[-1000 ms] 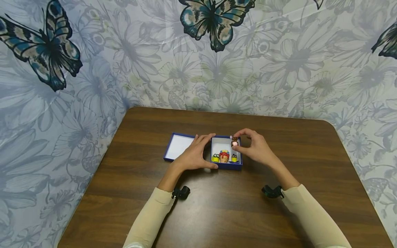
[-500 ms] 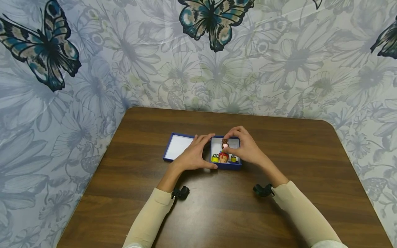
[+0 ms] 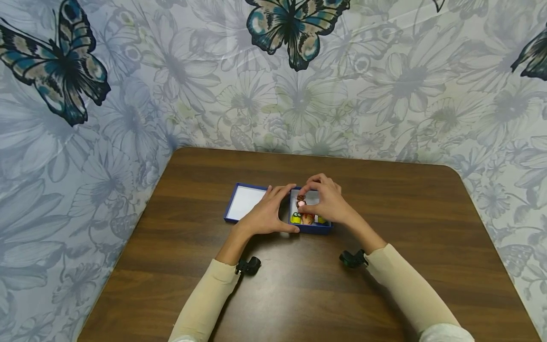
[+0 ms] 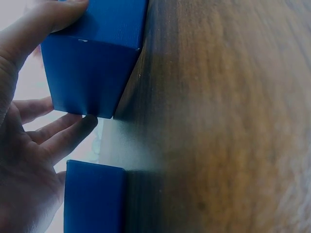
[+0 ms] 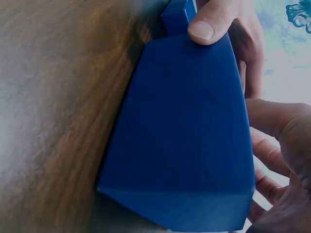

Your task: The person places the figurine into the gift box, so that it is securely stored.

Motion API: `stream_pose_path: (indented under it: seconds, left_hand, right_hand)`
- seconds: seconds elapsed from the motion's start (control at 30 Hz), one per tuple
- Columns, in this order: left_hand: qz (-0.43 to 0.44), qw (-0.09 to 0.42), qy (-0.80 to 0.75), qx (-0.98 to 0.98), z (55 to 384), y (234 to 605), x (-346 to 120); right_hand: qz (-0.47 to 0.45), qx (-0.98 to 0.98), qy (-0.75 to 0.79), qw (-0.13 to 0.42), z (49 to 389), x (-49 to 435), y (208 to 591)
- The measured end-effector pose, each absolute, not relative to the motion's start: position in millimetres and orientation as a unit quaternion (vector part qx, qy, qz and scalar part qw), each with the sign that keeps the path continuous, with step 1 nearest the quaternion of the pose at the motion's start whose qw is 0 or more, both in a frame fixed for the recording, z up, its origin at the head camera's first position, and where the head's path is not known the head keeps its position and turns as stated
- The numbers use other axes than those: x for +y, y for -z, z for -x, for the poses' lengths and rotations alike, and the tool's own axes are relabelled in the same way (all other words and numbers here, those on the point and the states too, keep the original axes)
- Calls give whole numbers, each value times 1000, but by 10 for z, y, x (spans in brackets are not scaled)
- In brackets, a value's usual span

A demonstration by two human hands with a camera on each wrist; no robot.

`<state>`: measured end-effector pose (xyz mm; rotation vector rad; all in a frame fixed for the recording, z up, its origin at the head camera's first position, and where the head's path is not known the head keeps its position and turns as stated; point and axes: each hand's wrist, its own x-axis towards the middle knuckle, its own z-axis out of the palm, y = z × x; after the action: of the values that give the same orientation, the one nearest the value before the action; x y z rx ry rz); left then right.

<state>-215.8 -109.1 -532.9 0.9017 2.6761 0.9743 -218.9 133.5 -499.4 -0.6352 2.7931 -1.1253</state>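
Observation:
In the head view, a small brown figurine with a pale pink front (image 3: 301, 203) is pinched between the thumb and fingertips of my right hand (image 3: 328, 203), over the left part of an open blue box (image 3: 315, 230). My left hand (image 3: 266, 213) holds that box at its left end, thumb on the front wall and fingers reaching to the back. Along the front inside stand a yellow figurine (image 3: 296, 218), a reddish one (image 3: 307, 219) and another yellow one (image 3: 321, 219), partly covered by my right hand. In the right wrist view the box's front wall (image 5: 184, 121) hides the figurines.
A blue-edged lid (image 3: 245, 200) with a white inside lies just left of the box, partly behind my left hand. Both sit on a brown wooden table (image 3: 299, 294). Behind it is a wall covering with flowers and butterflies (image 3: 295, 28).
My right hand has carried the brown figurine leftward, from the box's back right corner to its left part. My left hand and the box have stayed in place.

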Motion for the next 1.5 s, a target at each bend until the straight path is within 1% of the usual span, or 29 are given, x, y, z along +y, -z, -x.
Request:
stream_pose_path:
  seconds: [0.23,0.57,0.93,1.13,1.33,1.5]
  left_hand:
    - [-302,81,-324,893,2157,5335,-1086]
    - [-298,83,-330,892,2148,5328,-1098]
    - [-303,75,-318,895,2172,5343,-1092]
    - [-305,77,-315,895,2172,5348,-1091]
    - [-305,74,-318,895,2172,5347,-1093]
    - [-303,78,-320,894,2163,5342,-1093]
  right_hand:
    - [198,918,343,28,2208,1236,4996]
    - [160,946,282,15,2205,1101,5015]
    - [138,963,229,2,2208,1008,5069]
    - [139,964,227,11,2228,1032,5102]
    - [146,957,249,25,2236,1061,5049]
    - [153,948,278,22,2223,1116,5008]
